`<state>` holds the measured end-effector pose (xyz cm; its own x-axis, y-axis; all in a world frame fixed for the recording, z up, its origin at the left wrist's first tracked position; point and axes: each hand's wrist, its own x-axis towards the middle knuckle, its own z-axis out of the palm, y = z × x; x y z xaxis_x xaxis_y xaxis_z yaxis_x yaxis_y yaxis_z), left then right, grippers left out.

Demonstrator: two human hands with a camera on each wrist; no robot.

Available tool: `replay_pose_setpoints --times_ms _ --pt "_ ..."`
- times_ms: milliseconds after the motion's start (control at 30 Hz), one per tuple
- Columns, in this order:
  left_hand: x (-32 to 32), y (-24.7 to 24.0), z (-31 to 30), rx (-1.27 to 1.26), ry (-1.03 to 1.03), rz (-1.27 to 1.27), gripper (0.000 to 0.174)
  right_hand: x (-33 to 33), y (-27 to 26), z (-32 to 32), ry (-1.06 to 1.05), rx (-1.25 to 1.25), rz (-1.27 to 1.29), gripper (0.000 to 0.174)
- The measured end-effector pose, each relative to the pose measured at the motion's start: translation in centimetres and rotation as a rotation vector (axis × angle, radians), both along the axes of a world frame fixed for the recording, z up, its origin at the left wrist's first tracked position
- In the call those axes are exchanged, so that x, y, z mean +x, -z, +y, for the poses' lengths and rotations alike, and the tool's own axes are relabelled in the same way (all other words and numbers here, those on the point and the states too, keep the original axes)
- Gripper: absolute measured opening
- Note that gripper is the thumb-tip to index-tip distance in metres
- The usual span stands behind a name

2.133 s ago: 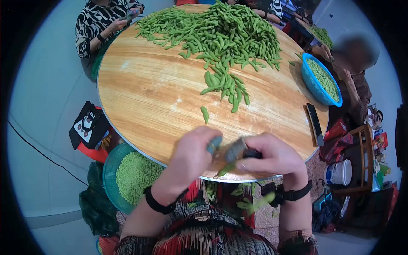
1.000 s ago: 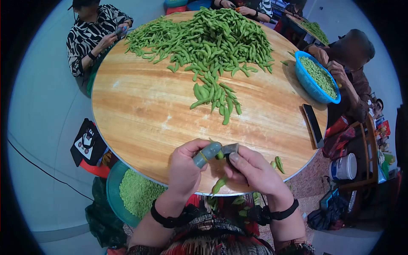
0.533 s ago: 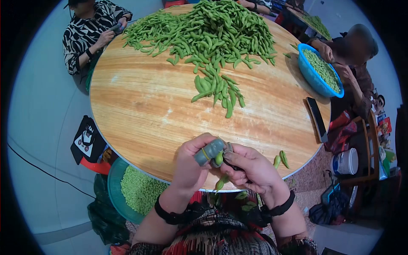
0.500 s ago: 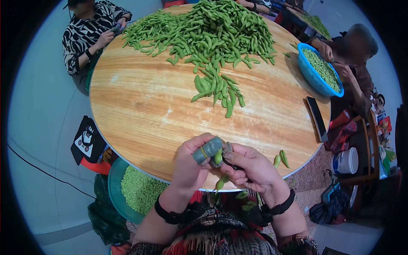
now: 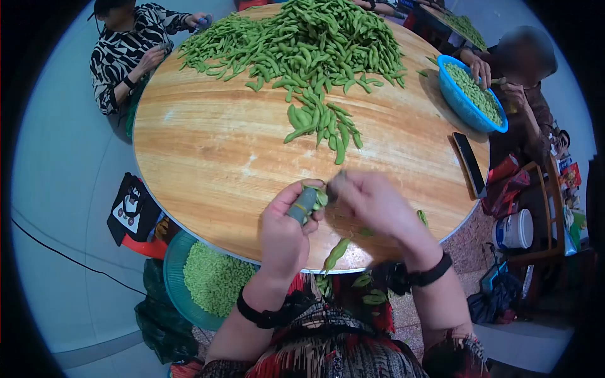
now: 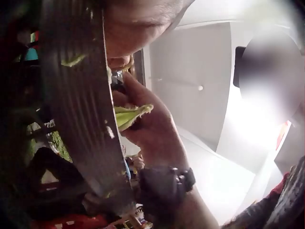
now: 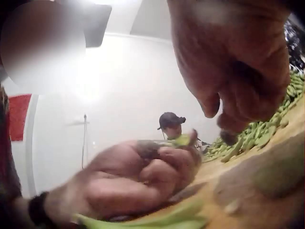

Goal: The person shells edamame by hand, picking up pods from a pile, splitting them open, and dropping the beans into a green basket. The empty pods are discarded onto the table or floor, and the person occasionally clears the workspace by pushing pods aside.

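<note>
The left hand (image 5: 283, 230) pinches a pod (image 5: 321, 199). Beside it, the right hand (image 5: 381, 203) is blurred, fingers curled; whether it holds anything, I cannot tell. Beyond both hands, a heap (image 5: 328, 53) lies on the tabletop (image 5: 201, 157).

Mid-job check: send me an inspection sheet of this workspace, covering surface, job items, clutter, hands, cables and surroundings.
Surface: round wooden table, pale scuffs visible.
Job items: large pod heap at the far side; smaller pod cluster nearer; loose pod at the near edge; teal basket of shelled beans below the table's left side.
Clutter: phone-like device near the right edge.
Hands: left hand holds a split pod; right hand blurred, its grip unclear.
Cables: thin dark cable at left, away from the table.
Surroundings: blue basin of beans and a seated person at right; white bucket below.
</note>
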<state>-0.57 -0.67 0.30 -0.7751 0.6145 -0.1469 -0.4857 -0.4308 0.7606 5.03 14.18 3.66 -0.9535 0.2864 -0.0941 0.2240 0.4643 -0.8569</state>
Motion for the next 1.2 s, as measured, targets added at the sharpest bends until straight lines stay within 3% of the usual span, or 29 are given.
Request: replay_pose_setpoints --times_ms 33,100,233,333,400,433,500,533,600,700,833,867,1100,1133,1200 --pt "-0.2 0.2 -0.1 -0.001 0.002 0.0 0.023 -1.0 -0.1 0.7 0.002 -0.001 0.0 0.031" --pt "-0.6 0.9 -0.2 0.093 0.005 -0.029 0.025 -2.8 0.1 1.7 0.155 0.666 0.103 0.03" --pt "-0.5 0.8 -0.2 0.067 0.024 -0.045 0.027 -3.9 1.4 2.3 0.076 0.799 -0.003 0.026" --pt "0.0 1.1 -0.6 0.074 0.138 0.108 0.028 -2.4 0.9 2.1 0.033 0.828 -0.028 0.019" --pt "0.9 0.7 -0.8 -0.249 0.212 0.444 0.031 -0.8 0.6 2.4 0.003 0.585 0.11 0.015" --pt "1.0 0.1 -0.9 -0.249 0.212 0.442 0.031 0.0 0.5 2.6 0.002 0.585 0.109 0.015" --pt "1.0 -1.0 -1.2 -0.295 0.235 0.267 0.032 1.6 0.3 2.7 0.053 -0.423 -0.081 0.012" --pt "0.8 -1.0 -1.3 -0.296 0.236 0.268 0.032 2.3 0.0 2.3 0.054 -0.424 -0.079 0.012" --pt "0.4 -0.7 -1.2 0.03 0.257 0.012 0.031 3.6 -0.8 1.4 0.01 -1.114 -0.153 0.011" --pt "0.2 -0.5 -0.9 0.197 0.42 -0.202 0.027 3.9 -0.5 0.2 -0.074 -1.331 -0.131 0.01" --pt "0.2 0.3 -0.6 0.288 0.262 -0.177 0.02 4.7 -1.9 -1.5 -0.078 -0.91 -0.079 0.016" --pt "0.2 0.1 -0.6 0.24 0.205 -0.121 0.016 4.9 -2.0 -1.5 -0.113 -0.879 -0.088 0.021" --pt "1.3 -0.1 0.3 0.006 -0.062 0.075 0.009 4.3 -1.6 -1.9 -0.101 -0.754 -0.074 0.021" --pt "1.2 -0.2 0.2 0.005 -0.061 0.075 0.009 4.3 -1.5 -2.0 -0.085 -0.717 -0.067 0.02" --pt "0.8 -0.2 -0.3 0.133 0.16 -0.087 0.009 4.2 -1.3 -1.9 -0.067 -0.68 -0.061 0.02"
